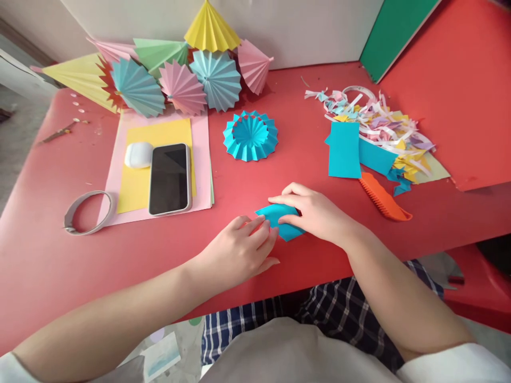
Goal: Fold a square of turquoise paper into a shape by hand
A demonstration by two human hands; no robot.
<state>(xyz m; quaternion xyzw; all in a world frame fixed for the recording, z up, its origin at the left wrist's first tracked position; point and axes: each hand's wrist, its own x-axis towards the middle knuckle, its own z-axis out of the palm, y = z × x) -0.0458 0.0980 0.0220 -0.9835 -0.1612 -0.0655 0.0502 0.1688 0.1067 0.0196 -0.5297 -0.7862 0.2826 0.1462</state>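
A piece of bright blue paper [291,232] lies at a slant on the red table near its front edge, partly hidden by my fingers. My right hand [317,213] grips it from the right, with the thumb on top and the fingers along its far side. From the left, the bent fingertips of my left hand [241,247] hold its left side down; the left thumb sticks out apart from the paper. Beyond my hands sits a pleated blue paper ring [250,151]. Blue paper rectangles [344,151] lie to the right, beside an orange toothed cutter [383,198].
Colourful pleated paper umbrellas [217,80] stand against the back wall. At left, a phone [170,181] and a white earbud case [138,155] rest on paper sheets [202,159], next to a tape roll [88,213]. Paper scraps [383,122] are heaped at back right.
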